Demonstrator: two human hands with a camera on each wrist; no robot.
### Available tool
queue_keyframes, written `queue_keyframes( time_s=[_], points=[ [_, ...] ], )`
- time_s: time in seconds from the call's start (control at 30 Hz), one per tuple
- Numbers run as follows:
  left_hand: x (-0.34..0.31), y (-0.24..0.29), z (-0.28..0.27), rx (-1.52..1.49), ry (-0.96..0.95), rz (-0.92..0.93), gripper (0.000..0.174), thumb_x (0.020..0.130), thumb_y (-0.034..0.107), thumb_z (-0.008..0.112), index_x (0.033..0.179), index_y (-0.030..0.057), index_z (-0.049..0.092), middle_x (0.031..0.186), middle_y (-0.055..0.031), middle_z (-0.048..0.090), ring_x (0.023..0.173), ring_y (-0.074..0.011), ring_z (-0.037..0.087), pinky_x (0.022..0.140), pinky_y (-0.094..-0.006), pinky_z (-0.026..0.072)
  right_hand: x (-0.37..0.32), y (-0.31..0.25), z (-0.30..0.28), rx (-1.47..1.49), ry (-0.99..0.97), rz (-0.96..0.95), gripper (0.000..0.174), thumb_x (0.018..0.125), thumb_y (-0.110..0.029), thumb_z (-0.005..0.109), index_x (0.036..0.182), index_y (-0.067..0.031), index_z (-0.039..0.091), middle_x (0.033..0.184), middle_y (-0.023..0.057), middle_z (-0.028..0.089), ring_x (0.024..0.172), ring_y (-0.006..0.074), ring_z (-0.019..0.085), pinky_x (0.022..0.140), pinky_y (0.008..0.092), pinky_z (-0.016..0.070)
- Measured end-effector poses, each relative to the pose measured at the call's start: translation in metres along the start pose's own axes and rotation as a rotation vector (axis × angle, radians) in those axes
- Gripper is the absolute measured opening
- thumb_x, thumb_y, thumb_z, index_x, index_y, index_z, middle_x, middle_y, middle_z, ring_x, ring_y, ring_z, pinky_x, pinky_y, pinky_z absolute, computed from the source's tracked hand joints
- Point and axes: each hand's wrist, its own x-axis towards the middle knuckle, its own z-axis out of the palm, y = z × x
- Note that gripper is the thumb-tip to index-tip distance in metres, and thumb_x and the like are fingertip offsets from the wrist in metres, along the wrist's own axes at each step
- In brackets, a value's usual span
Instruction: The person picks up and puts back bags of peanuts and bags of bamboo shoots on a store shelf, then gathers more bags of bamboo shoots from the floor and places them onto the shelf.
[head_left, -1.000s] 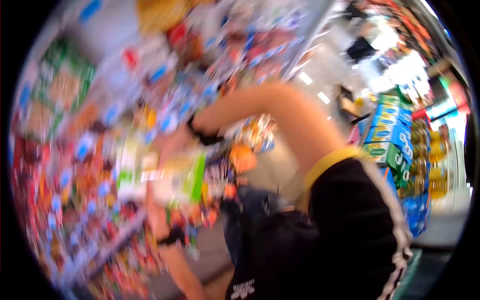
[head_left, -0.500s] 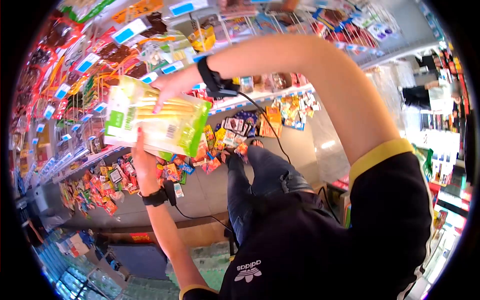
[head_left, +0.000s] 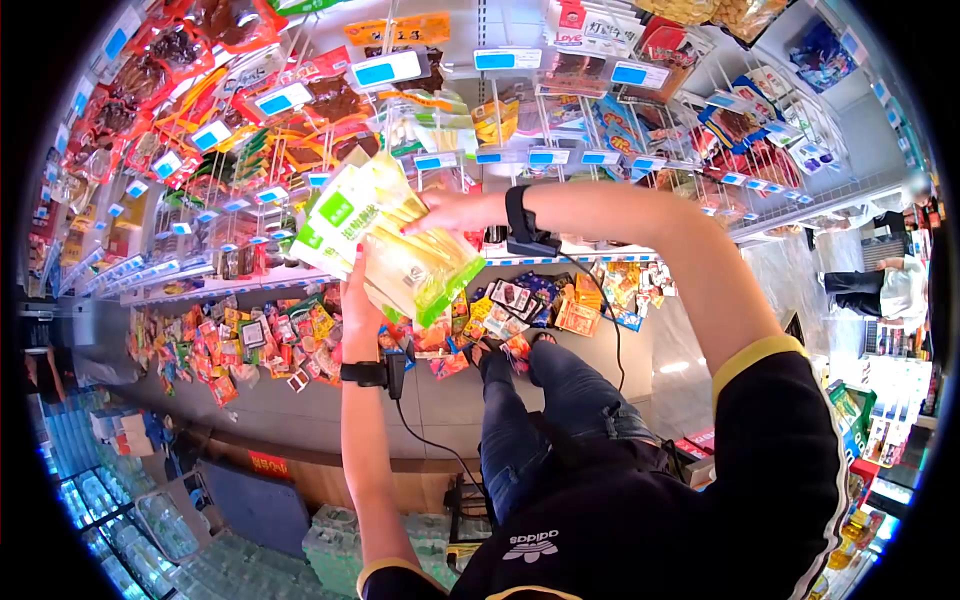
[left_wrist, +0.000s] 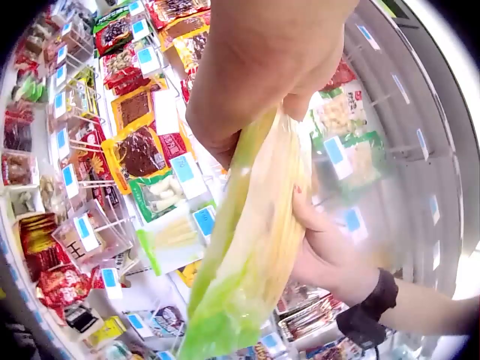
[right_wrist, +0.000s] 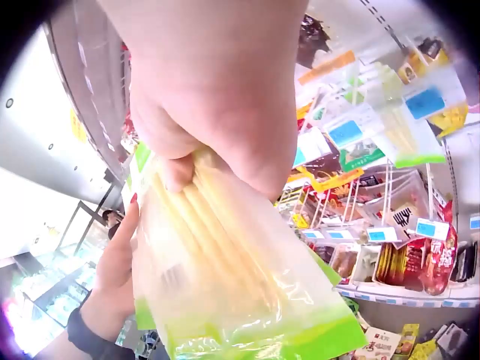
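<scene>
A stack of snack packs (head_left: pixel 420 265), clear and white with green edges and pale yellow sticks inside, is held up in front of the shelf. My left hand (head_left: pixel 358 300) grips it from the near left side, thumb lying on the front. On the upper right, my right hand (head_left: pixel 450 212) holds the front pack with its fingers on the yellow sticks. Behind it a second pack (head_left: pixel 335 225) fans out to the left. From the right wrist, the front pack (right_wrist: pixel 225 277) hangs under the curled right hand (right_wrist: pixel 217 127), most of whose fingers are hidden.
Hooks of bagged snacks and blue-and-white price tags (head_left: pixel 388 68) line the shelf ahead. A similar pack (left_wrist: pixel 176 236) hangs there. Scattered small snack packets (head_left: pixel 250 340) lie below it on the floor. Cables (head_left: pixel 610 300) trail from both wrists. Another person (head_left: pixel 890 285) stands far right.
The view has steadied and turned, so the shelf shows more squarely. Both hands keep hold of the packs, which now tilt differently and fan further apart.
</scene>
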Motion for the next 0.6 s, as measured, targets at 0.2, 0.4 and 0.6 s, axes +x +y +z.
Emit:
queue_keyframes(
  time_s=[0.2,0.4,0.6],
  points=[
    [0.005,-0.01,0.016,0.067,-0.021,-0.044,0.054,0.091,0.037,0.049,0.128,-0.0013,0.04,0.124,-0.0127,0.05,0.109,-0.0248,0.053,0.092,-0.0373,0.0428,-0.009,0.02,-0.013,0.275,-0.058,0.094,0.043,0.087,-0.024,0.059,0.12,0.0011,0.049,0.113,0.0084,0.058,0.098,0.0139,0.057,0.085,0.029,0.047],
    [0.014,-0.034,0.022,-0.027,0.098,-0.041,0.058,0.087,0.043,0.054,0.127,0.0029,0.041,0.122,-0.0113,0.05,0.107,-0.0245,0.053,0.088,-0.0398,0.045,-0.013,0.036,-0.031,0.025,0.107,0.076,0.046,0.087,-0.026,0.059,0.122,0.0023,0.048,0.11,0.0063,0.058,0.096,0.0135,0.056,0.087,0.0291,0.0442],
    [0.006,-0.036,0.007,0.085,0.292,0.067,0.06,0.083,0.039,0.063,0.125,0.003,0.04,0.119,-0.0084,0.051,0.104,-0.0208,0.053,0.086,-0.035,0.0449,-0.015,0.038,-0.034,-0.059,0.048,0.144,0.045,0.082,-0.027,0.066,0.114,0.0018,0.054,0.1,0.0095,0.063,0.087,0.015,0.06,0.076,0.0301,0.048]
  ],
)
